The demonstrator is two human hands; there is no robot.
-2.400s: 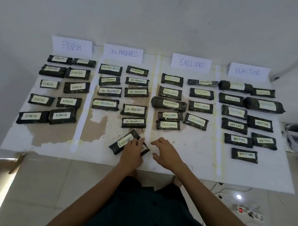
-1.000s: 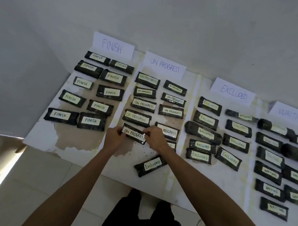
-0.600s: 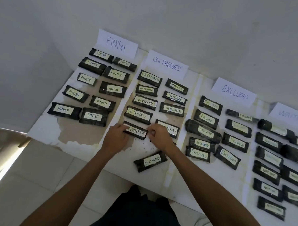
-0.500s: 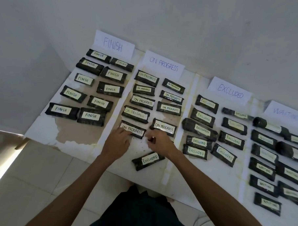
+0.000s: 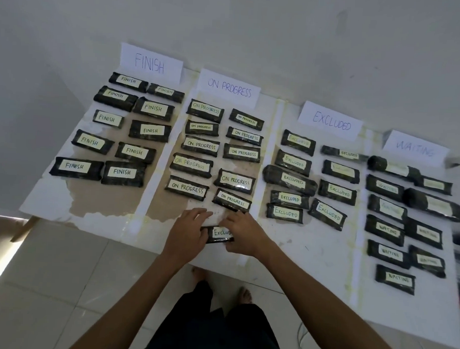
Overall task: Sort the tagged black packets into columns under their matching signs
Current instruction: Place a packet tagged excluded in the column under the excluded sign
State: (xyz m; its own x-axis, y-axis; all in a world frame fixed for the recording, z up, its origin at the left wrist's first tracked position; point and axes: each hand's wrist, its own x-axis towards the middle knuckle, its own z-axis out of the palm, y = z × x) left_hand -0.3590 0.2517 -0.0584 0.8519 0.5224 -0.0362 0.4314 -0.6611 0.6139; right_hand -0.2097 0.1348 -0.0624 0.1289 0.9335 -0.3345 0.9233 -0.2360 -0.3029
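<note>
Four paper signs stand at the back: FINISH (image 5: 150, 62), ON PROGRESS (image 5: 228, 88), EXCLUDED (image 5: 331, 120) and WAITING (image 5: 415, 149). Several tagged black packets lie in double columns under each. One stray packet tagged Excluded (image 5: 219, 234) lies near the front edge, below the ON PROGRESS columns. My left hand (image 5: 188, 230) rests with straight fingers over its left end. My right hand (image 5: 243, 234) pinches its right end between fingers and thumb. An ON PROGRESS packet (image 5: 186, 188) lies at the bottom of its left column.
The white board (image 5: 312, 257) has peeled brown patches at the left and pale tape strips between columns. Its front edge runs just below my hands. Tiled floor, my bare feet (image 5: 200, 274) and a cable (image 5: 302, 343) lie beneath.
Both hands set the ON PROGRESS packet down at the bottom of its column, let go, and drew back to the stray Excluded packet, which now lies more level.
</note>
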